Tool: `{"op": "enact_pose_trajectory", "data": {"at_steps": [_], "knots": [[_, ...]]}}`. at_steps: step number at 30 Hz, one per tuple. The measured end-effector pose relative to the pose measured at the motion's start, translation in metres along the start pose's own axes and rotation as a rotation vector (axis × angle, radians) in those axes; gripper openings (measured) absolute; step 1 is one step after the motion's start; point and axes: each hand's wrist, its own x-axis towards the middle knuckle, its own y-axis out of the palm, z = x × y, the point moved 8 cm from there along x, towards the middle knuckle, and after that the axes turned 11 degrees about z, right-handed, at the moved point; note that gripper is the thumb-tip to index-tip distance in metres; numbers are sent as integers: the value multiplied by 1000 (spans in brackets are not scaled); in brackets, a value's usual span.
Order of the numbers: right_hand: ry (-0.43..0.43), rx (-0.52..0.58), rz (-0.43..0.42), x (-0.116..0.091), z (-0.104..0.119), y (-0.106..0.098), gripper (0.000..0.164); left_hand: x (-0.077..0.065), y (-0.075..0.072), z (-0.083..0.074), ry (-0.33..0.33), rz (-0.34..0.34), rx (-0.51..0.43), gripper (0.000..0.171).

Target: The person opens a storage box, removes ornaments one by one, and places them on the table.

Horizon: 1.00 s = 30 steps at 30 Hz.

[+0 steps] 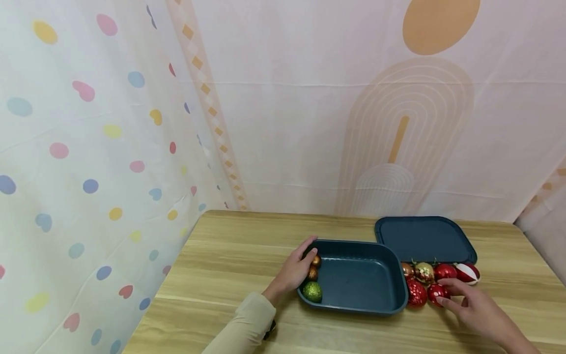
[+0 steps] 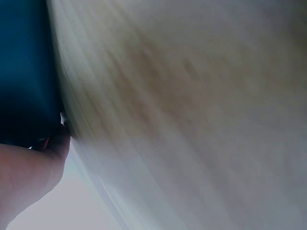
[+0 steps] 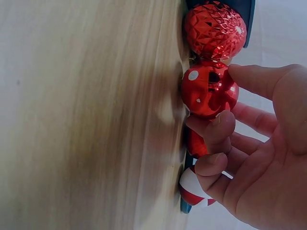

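My left hand (image 1: pixel 294 269) grips the left rim of a dark blue rectangular box (image 1: pixel 360 280), thumb over the edge. Along that side inside lie a green glitter Christmas ball (image 1: pixel 312 292) and two small copper balls (image 1: pixel 312 273). At the right, my right hand (image 1: pixel 477 307) pinches a shiny red Christmas ball with white dots (image 3: pixel 204 91) between thumb and fingers. Beside it is a faceted red ball (image 3: pixel 216 31), close to the box's right wall. In the left wrist view, only part of the left hand and the box side show.
Behind the dotted ball stand a copper ball (image 1: pixel 407 271), a gold ball (image 1: pixel 424 273), a plain red ball (image 1: pixel 444 272) and a red-and-white ball (image 1: pixel 466 273). A dark blue lid (image 1: pixel 424 241) lies on the wooden table (image 1: pixel 247 236) behind them. A patterned curtain (image 1: pixel 292 123) hangs at the back.
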Motion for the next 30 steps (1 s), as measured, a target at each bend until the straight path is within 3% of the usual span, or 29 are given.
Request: {"op": "enact_pose_trajectory", "data": {"at_steps": [9, 30], "knots": [[39, 10, 29, 3, -3, 3, 40, -1, 1, 1, -4, -6, 0, 50], [19, 1, -1, -1, -1, 0, 41, -1, 0, 1, -4, -6, 5, 49]]}}
